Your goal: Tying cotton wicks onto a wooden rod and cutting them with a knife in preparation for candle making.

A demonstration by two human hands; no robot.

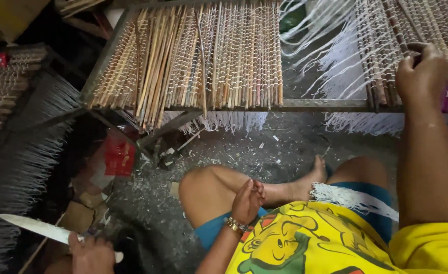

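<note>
Reaching up to the far right end of the metal frame (310, 105), the right hand (421, 76) is closed tight, fingers wrapped over the top of a few strung bamboo sticks (386, 61). The grip from above seems meant to keep those sticks from sliding along the frame's front rail. White strings (330, 56) loop across the gap to a second mat of sticks (209, 56) hanging at the frame's left end. The left hand (247, 200) rests against the bent knee, fingers loosely curled, holding nothing that shows, probably idle while the other hand works. A loose hank of white string (351, 198) lies across the lap, within easy reach. At the lower left, another person's hand (92, 255) grips a long knife (33, 227), blade pointing away from the frame.
</note>
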